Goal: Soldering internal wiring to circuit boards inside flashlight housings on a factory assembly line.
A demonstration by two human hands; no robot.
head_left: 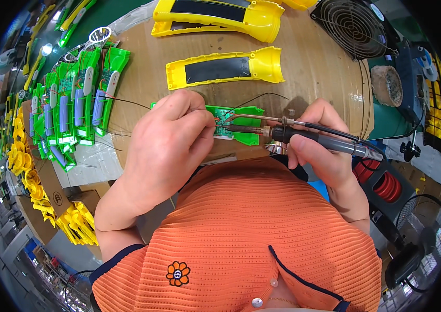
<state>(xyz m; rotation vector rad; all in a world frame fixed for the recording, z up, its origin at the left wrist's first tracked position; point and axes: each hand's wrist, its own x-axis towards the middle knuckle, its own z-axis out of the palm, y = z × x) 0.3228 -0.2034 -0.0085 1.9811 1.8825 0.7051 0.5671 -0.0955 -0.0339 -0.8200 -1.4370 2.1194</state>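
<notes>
A green flashlight casing half (252,111) lies before me, with a small green circuit board (222,113) in it. My right hand (329,151) is closed around a soldering iron (314,139); a thin metal solder-feed tube (262,117) runs along it. The iron's tip and the tube's end meet over the board. My left hand (171,135) covers the casing's left end, its fingers pinched at the board's edge. A bit of red, seemingly a thin wire (217,119), shows at those fingertips. A loose black wire (257,95) arcs above the casing. Beneath the iron sits a shiny reflector (276,148).
Several green casings with batteries (98,106) and wires stand in a row at left. Yellow flashlight shells (275,65) lie beyond the casing. A black fan (353,26), a round brownish pot (386,86) and a dark soldering station (410,83) stand right. Yellow parts (75,223) are lower left.
</notes>
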